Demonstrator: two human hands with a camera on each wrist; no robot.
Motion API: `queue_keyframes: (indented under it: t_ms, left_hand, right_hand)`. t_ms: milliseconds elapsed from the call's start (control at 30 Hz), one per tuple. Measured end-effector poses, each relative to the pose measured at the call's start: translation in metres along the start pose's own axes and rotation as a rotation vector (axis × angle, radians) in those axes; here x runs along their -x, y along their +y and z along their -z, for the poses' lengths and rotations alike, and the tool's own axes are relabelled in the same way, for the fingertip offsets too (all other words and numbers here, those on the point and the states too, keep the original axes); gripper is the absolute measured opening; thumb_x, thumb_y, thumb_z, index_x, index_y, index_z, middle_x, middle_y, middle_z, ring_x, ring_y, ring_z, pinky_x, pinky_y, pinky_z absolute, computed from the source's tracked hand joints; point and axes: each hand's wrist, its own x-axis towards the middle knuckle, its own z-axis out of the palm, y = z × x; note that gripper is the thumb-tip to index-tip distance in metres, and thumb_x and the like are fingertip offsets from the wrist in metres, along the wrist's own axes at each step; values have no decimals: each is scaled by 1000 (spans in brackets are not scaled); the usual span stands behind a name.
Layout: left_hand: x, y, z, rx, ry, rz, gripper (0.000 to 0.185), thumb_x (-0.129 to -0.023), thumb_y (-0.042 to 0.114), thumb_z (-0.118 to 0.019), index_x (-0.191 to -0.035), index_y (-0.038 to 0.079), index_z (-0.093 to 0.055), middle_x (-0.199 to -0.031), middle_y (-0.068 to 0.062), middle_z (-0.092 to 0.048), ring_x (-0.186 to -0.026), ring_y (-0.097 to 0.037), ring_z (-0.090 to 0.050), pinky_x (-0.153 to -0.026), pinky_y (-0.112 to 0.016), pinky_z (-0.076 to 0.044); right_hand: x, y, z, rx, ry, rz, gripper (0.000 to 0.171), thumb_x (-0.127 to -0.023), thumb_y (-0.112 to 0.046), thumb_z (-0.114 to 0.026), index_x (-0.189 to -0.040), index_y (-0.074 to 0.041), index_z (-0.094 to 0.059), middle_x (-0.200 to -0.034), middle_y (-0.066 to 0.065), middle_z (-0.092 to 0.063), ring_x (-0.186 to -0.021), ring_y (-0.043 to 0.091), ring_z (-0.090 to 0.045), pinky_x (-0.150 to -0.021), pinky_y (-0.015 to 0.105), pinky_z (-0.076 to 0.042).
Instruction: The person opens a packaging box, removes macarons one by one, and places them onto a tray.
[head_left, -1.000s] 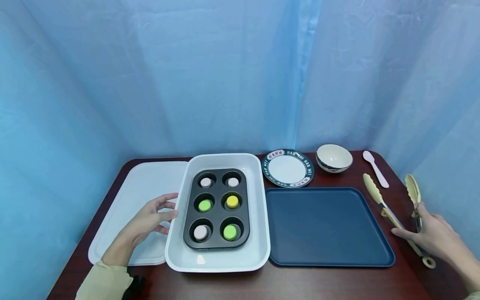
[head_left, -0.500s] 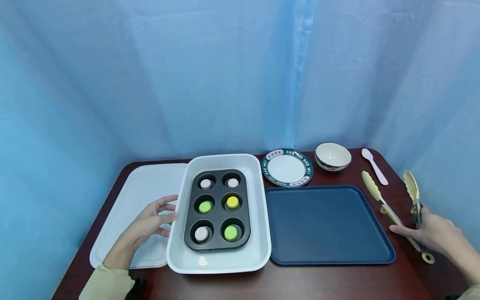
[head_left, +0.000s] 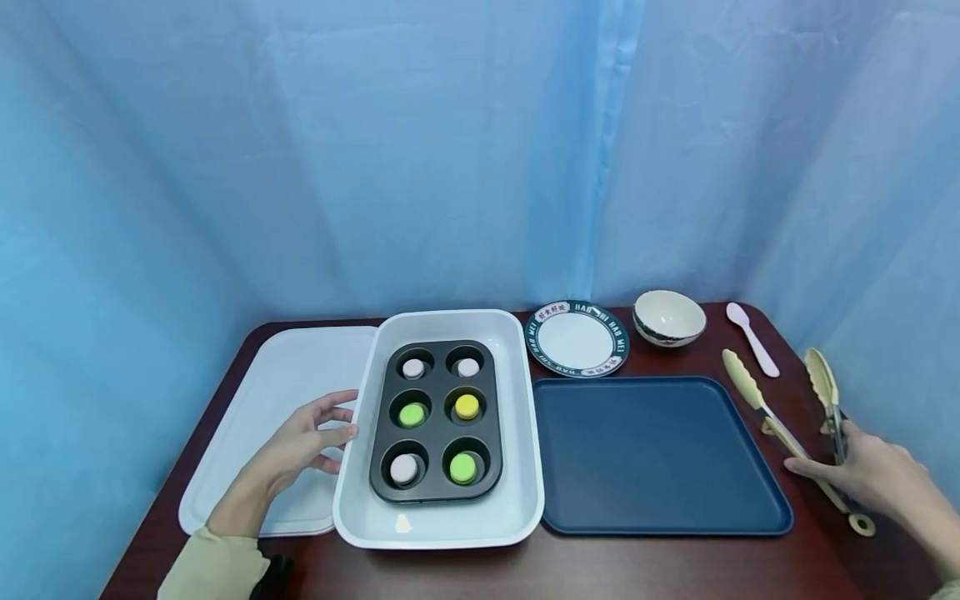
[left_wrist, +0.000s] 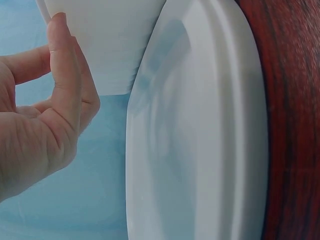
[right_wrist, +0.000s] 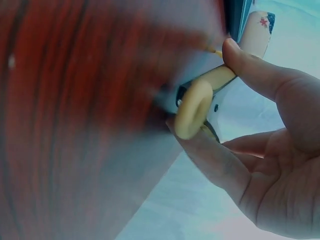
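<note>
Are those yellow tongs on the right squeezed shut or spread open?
Spread open. The tongs lie on the table with their two scalloped tips wide apart, joined only at the near end, where the right hand grips them.

The head camera is looking down from above at the whole table [head_left: 675, 567]. The left wrist camera is sitting very close to the white dish [left_wrist: 105, 45], also seen from above. The right wrist camera is looking closely at the tongs [right_wrist: 200, 102].

Left hand [head_left: 300, 446] open with fingers spread forward; right hand [head_left: 873, 475] low, fingers curled in a pinch.
</note>
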Motion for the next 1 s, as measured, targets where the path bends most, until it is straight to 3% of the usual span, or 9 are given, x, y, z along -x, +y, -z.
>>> queue_keyframes:
  t_ms: [167, 333, 400, 467, 567, 633, 733, 833, 1000]
  left_hand:
    - [0, 1, -1, -8, -2, -3, 64, -96, 12, -69, -153, 6, -39, -127, -24, -52, -90, -28, -66, -67, -46, -63]
    - [0, 1, -1, -13, -1, -2, 65, -96, 13, -69, -153, 6, -39, -126, -23, -52, -92, -27, -66, -67, -46, -63]
    - [0, 1, -1, -15, -3, 1, 65, -96, 13, -69, -153, 6, -39, -126, -23, -52, -91, -28, -66, -67, -46, -63]
    - [0, 0, 0, -17, -4, 2, 66, -96, 13, -70, -153, 6, -39, -127, -23, -52, -91, -28, -65, -67, -46, -63]
    - [0, 0, 1, -18, -6, 2, 66, -96, 14, -70, -153, 6, -39, -127, -23, -52, -90, -28, -65, -67, -46, -63]
    - [1, 0, 2, -15, -7, 4, 66, -96, 14, -70, -153, 7, -39, -127, -23, -53, -89, -28, -65, -67, -46, -63]
    - [2, 0, 3, -14, -2, 10, 66, -96, 15, -71, -153, 7, -39, -127, -23, -53, -88, -28, -66, -67, -46, -63]
    - [3, -1, 4, -5, 1, 21, 66, -96, 15, -71, -153, 8, -39, -128, -22, -53, -87, -28, -66, -67, -45, -63]
    - [-1, -1, 1, 10, -6, 23, 66, -96, 15, -71, -153, 8, -39, -128, -22, -53, -87, -28, -66, -66, -46, -63]
  right_hand:
    - [3, -3, 0, -10, 84, 15, 110, -81, -69, -71, -137, 17, -31, -65, 12, -52, -75, 52, -59, -62, 63, -48]
    - [9, -14, 3, -50, 172, 82, 111, -84, -66, -71, -143, 17, -26, -57, 7, -47, -53, 30, -55, -48, 46, -45]
    - [11, -21, 7, -58, 212, 130, 109, -84, -63, -74, -144, 16, -28, -61, 11, -53, -54, 30, -56, -47, 45, -44]
    - [14, -31, 11, -65, 245, 172, 110, -83, -61, -76, -148, 14, -29, -78, 24, -63, -67, 43, -62, -54, 54, -47]
    - [17, -48, 18, -94, 305, 260, 105, -82, -54, -81, -149, 11, -34, -95, 27, -69, -93, 56, -59, -66, 66, -44]
    - [20, -62, 21, -136, 317, 317, 100, -83, -49, -82, -151, 8, -35, -99, 26, -70, -98, 55, -61, -69, 68, -45]
    - [22, -83, 29, -207, 328, 423, 92, -85, -40, -83, -152, 1, -36, -97, 15, -69, -88, 33, -70, -68, 58, -52]
    - [25, -104, 35, -238, 333, 525, 89, -85, -34, -84, -154, -4, -37, -100, 11, -63, -78, 9, -65, -62, 38, -54]
    - [27, -135, 36, -276, 298, 660, 87, -84, -29, -85, -153, -6, -39, -90, 4, -51, -67, 8, -50, -51, 25, -42]
